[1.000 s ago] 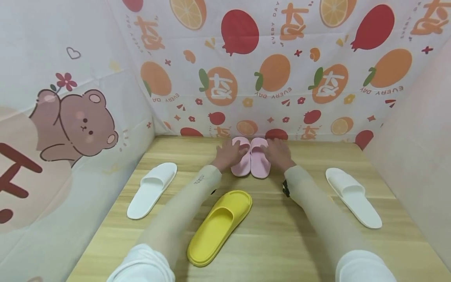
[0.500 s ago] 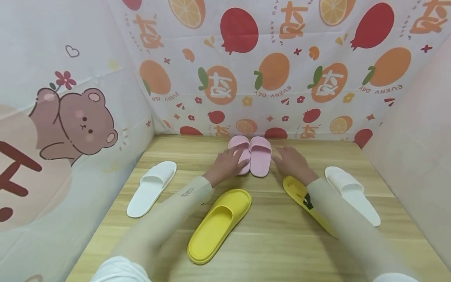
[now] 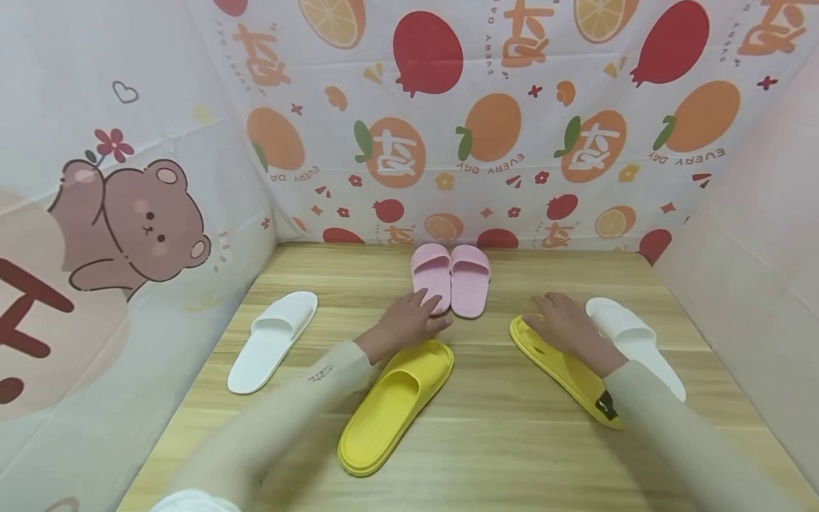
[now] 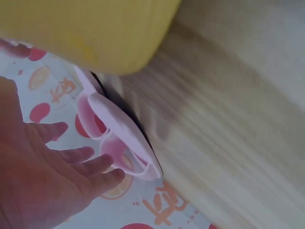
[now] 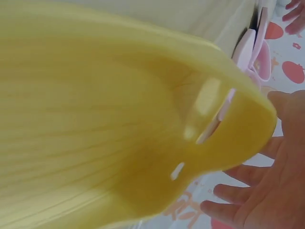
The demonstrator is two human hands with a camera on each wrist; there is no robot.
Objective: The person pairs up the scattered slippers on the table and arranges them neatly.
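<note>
Two small pink slippers, the left one point(image 3: 430, 274) and the right one point(image 3: 470, 281), stand side by side at the back. My left hand point(image 3: 403, 323) hovers just in front of them, fingers spread and holding nothing. Below it lies a yellow slipper point(image 3: 384, 419), its toe end close under my wrist. My right hand point(image 3: 566, 323) is over the front of a second yellow slipper point(image 3: 563, 373), partly hiding it. In the right wrist view, this yellow slipper point(image 5: 95, 119) looms large, its slotted front near the outstretched fingers of my right hand point(image 5: 271, 186).
One white slipper point(image 3: 275, 341) lies by the left wall, another white slipper point(image 3: 630, 334) at the right, partly behind my right hand and forearm. Printed cloth walls point(image 3: 435, 142) enclose the wooden surface point(image 3: 486, 427) at the back and both sides.
Both hands have come away from the pink slippers, back toward me; the right hand has also moved rightward. The right yellow slipper, hidden under my arm earlier, now shows. The slippers stay put.
</note>
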